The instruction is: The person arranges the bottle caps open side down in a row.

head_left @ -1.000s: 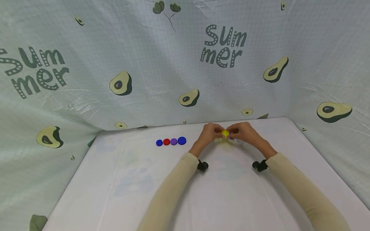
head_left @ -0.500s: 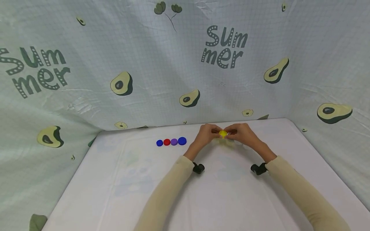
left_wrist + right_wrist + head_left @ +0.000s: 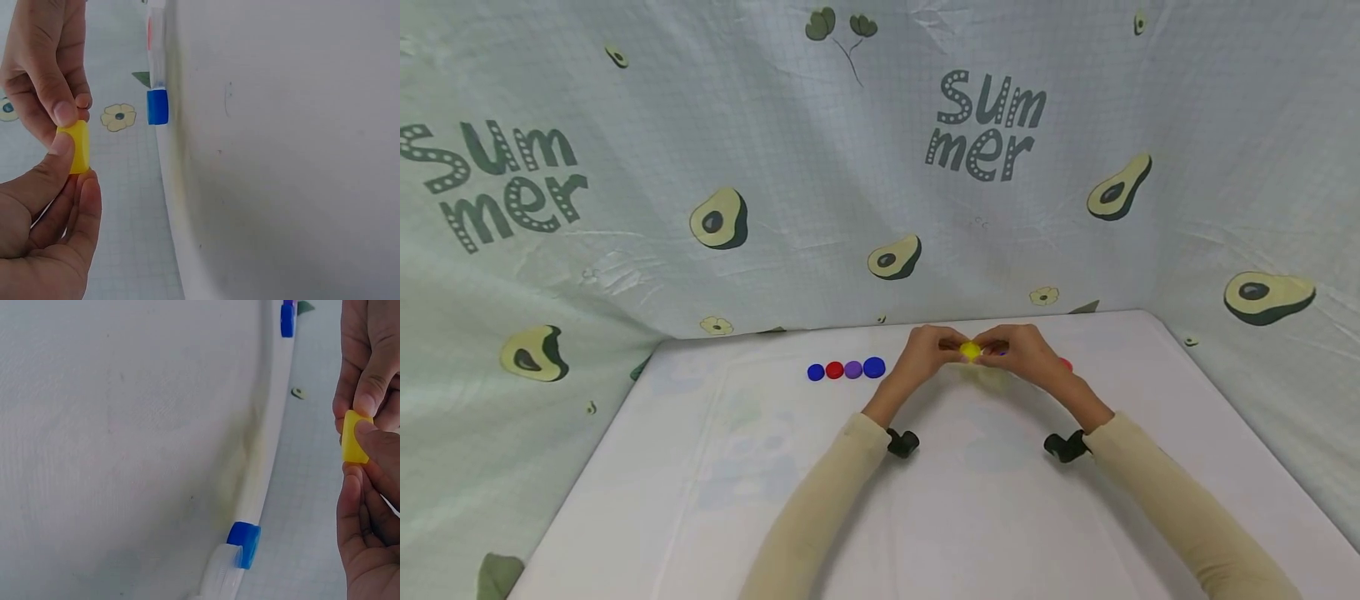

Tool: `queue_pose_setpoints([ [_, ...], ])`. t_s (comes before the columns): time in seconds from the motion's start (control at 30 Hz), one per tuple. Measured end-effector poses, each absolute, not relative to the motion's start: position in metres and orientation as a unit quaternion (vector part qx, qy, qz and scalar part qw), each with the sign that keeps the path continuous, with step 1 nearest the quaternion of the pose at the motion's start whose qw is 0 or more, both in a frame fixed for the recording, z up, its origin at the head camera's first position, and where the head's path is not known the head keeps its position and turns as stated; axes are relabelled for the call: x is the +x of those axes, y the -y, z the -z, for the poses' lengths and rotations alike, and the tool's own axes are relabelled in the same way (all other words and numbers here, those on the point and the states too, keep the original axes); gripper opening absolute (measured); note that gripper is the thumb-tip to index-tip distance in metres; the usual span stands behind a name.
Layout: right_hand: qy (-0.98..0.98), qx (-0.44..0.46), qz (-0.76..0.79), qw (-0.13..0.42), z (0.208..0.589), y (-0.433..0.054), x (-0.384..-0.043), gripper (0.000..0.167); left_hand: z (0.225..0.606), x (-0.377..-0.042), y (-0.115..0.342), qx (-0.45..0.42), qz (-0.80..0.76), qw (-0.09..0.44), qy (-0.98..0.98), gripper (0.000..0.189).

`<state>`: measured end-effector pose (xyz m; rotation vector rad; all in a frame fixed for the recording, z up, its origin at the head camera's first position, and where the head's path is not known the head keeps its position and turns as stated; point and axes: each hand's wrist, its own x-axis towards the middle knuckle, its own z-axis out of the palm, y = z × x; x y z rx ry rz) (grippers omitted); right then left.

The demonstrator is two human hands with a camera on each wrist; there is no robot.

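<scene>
A small yellow cap (image 3: 971, 352) is held up between both hands, over the back part of the white table. My left hand (image 3: 917, 357) pinches it from one side, thumb on its face in the left wrist view. From the other side, my right hand (image 3: 1021, 352) pinches its edge with thumb and fingers. In the right wrist view, a blue cap (image 3: 245, 544) with a clear plastic piece (image 3: 220, 572) beside it lies on the table below. The right hand mostly hides these things in the head view.
Left of the hands, a row holds a blue disc (image 3: 816, 372), a red disc (image 3: 835, 370), a purple disc (image 3: 853, 369) and a larger blue disc (image 3: 874, 367). Something red (image 3: 1066, 364) shows behind the right wrist. A printed cloth (image 3: 805, 167) hangs behind the table (image 3: 970, 517).
Both hands have shifted slightly left with the yellow cap between them. Something red has come into sight to the right of the right hand. The row of discs stays in place.
</scene>
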<state>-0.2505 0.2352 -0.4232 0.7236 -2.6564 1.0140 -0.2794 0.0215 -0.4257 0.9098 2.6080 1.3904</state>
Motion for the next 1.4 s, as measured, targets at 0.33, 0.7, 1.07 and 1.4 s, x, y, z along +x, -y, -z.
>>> queue_pose_setpoints([
  [0.33, 0.895, 0.247, -0.35, 0.122, 0.418, -0.22, -0.239, 0.034, 0.418, -0.268, 0.0, 0.301, -0.466, 0.016, -0.832, 0.026],
  [0.7, 0.888, 0.255, -0.358, 0.136, 0.414, -0.208, -0.233, 0.035, 0.417, -0.259, 0.014, 0.324, -0.483, -0.051, -0.812, 0.03],
  [1.07, 0.873, 0.26, -0.387, 0.142, 0.416, -0.195, -0.232, 0.031, 0.415, -0.255, 0.033, 0.353, -0.471, -0.06, -0.806, 0.03],
  [1.4, 0.843, 0.282, -0.414, 0.198, 0.419, -0.176, -0.231, 0.031, 0.412, -0.25, 0.048, 0.345, -0.464, -0.093, -0.811, 0.027],
])
